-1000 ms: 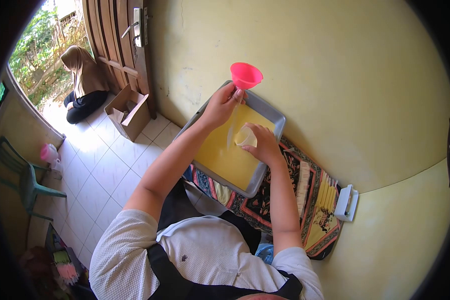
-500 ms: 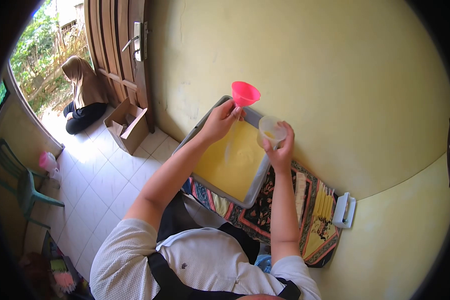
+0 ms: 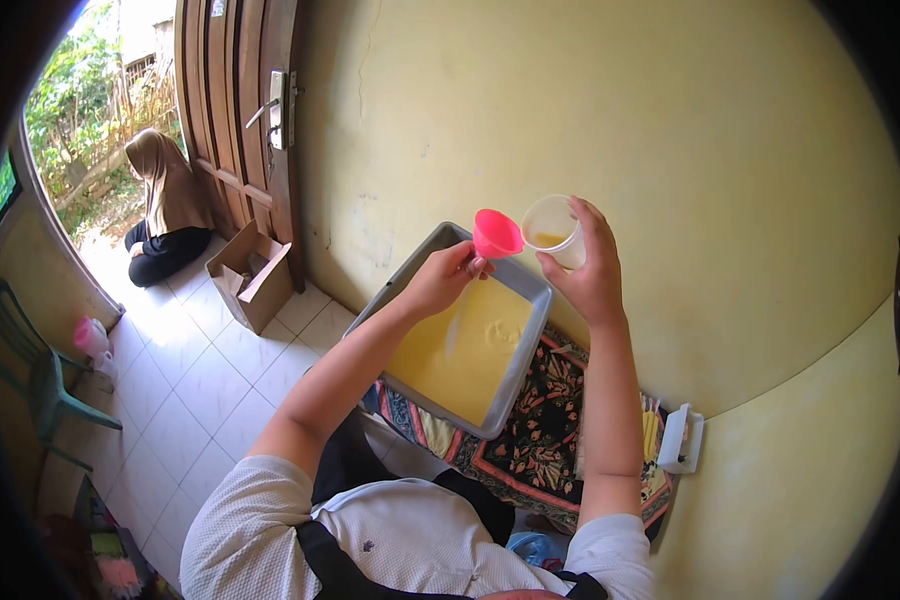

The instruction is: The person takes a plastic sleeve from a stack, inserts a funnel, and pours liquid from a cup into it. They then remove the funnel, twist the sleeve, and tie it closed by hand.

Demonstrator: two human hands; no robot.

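Tray (image 3: pixel 515 368) on patterned cloth (image 3: pixel 538 428); cardboard box (image 3: pixel 269 296) by door (image 3: pixel 232 120)

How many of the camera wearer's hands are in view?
2: the left hand at the pink funnel's narrow end, and the right hand around the translucent cup. Neither is hidden.

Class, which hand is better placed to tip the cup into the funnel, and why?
Probably the right hand: it holds the cup, close beside the funnel, while the left hand is busy holding the funnel.
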